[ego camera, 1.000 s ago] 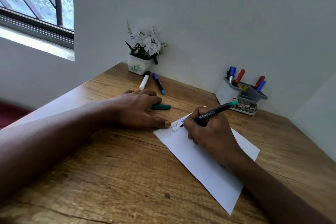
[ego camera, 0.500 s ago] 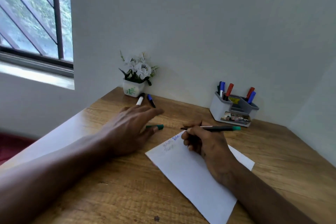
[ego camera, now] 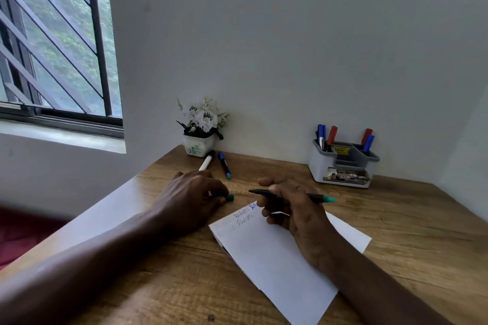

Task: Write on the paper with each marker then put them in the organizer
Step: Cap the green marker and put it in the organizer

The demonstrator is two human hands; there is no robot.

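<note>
**Green marker lifted off the paper, cap under the other hand**

The right hand [ego camera: 293,208] grips a black marker with a green end [ego camera: 293,195], held roughly level just above the far corner of the white paper [ego camera: 277,256], which bears a few handwritten lines. The left hand [ego camera: 192,192] rests on the wooden surface [ego camera: 412,232], fingers closed on a green cap [ego camera: 229,197]. Two more markers [ego camera: 224,165] lie near the flower pot [ego camera: 198,145]. The grey organizer [ego camera: 343,166] at far right holds blue and red markers.
</note>
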